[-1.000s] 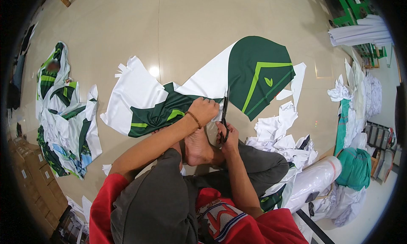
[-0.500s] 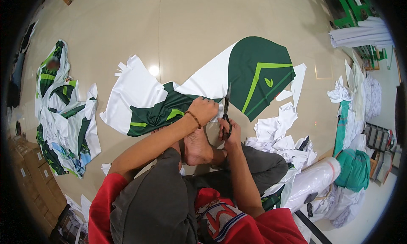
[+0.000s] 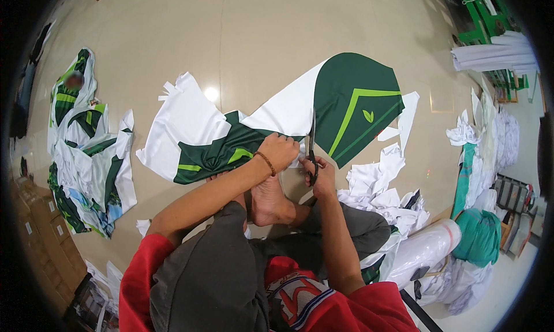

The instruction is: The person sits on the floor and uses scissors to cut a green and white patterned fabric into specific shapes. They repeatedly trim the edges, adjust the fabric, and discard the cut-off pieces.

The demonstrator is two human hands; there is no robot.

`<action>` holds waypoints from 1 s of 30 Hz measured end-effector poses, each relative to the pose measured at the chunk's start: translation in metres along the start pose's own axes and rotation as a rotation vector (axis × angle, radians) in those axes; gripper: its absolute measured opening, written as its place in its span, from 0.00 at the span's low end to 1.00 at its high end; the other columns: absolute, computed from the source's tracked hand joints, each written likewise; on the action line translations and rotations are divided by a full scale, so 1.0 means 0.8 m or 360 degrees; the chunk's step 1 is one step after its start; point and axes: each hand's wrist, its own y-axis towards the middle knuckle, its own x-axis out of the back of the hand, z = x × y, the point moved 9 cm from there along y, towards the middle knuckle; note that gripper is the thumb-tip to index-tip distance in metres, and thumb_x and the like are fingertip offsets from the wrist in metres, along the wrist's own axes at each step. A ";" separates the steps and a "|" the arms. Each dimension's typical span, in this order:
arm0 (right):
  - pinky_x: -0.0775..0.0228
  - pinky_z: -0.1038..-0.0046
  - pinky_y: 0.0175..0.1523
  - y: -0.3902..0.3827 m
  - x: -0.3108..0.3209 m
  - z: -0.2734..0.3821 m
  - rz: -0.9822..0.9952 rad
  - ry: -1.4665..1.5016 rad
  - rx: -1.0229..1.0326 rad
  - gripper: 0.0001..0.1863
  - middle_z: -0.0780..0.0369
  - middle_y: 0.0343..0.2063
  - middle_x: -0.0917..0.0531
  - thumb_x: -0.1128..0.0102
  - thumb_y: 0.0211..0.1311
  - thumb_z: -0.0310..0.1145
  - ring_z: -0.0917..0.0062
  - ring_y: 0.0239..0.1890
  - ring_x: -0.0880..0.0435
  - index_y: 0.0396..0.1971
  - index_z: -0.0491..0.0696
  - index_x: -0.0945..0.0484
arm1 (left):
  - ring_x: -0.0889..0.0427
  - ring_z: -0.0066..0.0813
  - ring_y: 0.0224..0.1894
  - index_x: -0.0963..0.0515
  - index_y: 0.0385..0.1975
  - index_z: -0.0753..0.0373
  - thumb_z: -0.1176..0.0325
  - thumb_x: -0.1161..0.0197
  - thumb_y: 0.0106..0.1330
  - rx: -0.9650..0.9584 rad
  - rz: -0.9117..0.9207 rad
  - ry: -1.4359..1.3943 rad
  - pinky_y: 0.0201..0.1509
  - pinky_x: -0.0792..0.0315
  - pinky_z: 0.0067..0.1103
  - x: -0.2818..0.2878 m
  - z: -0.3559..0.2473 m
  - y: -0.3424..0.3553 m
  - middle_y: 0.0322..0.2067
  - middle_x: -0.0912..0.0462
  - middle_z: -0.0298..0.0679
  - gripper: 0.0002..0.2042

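Observation:
A printed fabric piece, white and dark green with light green stripes (image 3: 283,107), lies spread on the floor in front of me. My left hand (image 3: 279,152), with a beaded bracelet at the wrist, is closed on the fabric's near edge. In my right hand (image 3: 321,177) is a pair of black-handled scissors (image 3: 313,137), fingers through the loops. The blades point away from me, along the line between the white part and the dark green panel (image 3: 360,109). How far apart the blades stand is hard to see. My bare foot (image 3: 268,200) rests just below my left hand.
White fabric scraps (image 3: 375,173) lie right of the scissors. A heap of green and white cut pieces (image 3: 92,153) sits at the left, near cardboard boxes (image 3: 43,234). A plastic-wrapped roll (image 3: 424,248) and a green bundle (image 3: 478,237) stand at the right.
The scissors and my right hand have shifted slightly to the right, and the blades look more closely aligned. My left hand stays on the fabric. The whole view has moved slightly.

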 end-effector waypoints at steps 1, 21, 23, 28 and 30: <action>0.42 0.80 0.16 -0.001 -0.003 0.005 0.0011 0.0042 -0.0005 0.13 0.71 0.18 0.26 0.23 0.55 0.35 0.85 0.12 0.29 0.32 0.46 0.20 | 0.13 0.32 0.35 0.21 0.32 0.56 0.64 0.38 0.60 0.0002 -0.0009 -0.0006 0.39 0.23 0.29 -0.001 0.001 -0.001 0.30 0.15 0.34 0.06; 0.43 0.78 0.14 0.044 -0.028 0.045 0.0074 0.0278 -0.0021 0.15 0.70 0.16 0.26 0.20 0.51 0.33 0.84 0.11 0.30 0.31 0.45 0.20 | 0.12 0.34 0.35 0.16 0.32 0.57 0.66 0.39 0.62 -0.0048 -0.0004 -0.0014 0.38 0.23 0.30 -0.001 -0.002 -0.001 0.31 0.13 0.37 0.06; 0.44 0.78 0.15 0.048 -0.028 0.049 0.0008 0.0162 0.0002 0.15 0.70 0.15 0.27 0.20 0.51 0.33 0.84 0.11 0.31 0.30 0.46 0.21 | 0.12 0.33 0.35 0.16 0.31 0.58 0.66 0.39 0.61 -0.0048 -0.0022 -0.0002 0.38 0.23 0.29 0.000 -0.002 -0.001 0.31 0.14 0.36 0.06; 0.45 0.78 0.15 0.048 -0.036 0.048 -0.0001 0.0100 0.0030 0.15 0.70 0.14 0.28 0.20 0.51 0.32 0.84 0.10 0.32 0.31 0.46 0.22 | 0.13 0.32 0.36 0.17 0.30 0.57 0.65 0.39 0.59 -0.0023 -0.0080 0.0004 0.38 0.23 0.29 0.002 0.000 -0.004 0.29 0.15 0.34 0.06; 0.45 0.77 0.15 0.047 -0.039 0.049 -0.0004 0.0181 0.0000 0.16 0.71 0.13 0.28 0.20 0.52 0.32 0.84 0.10 0.32 0.31 0.45 0.22 | 0.13 0.32 0.35 0.17 0.29 0.56 0.66 0.39 0.59 -0.0015 -0.0043 0.0008 0.37 0.23 0.29 -0.001 0.001 -0.005 0.29 0.15 0.34 0.05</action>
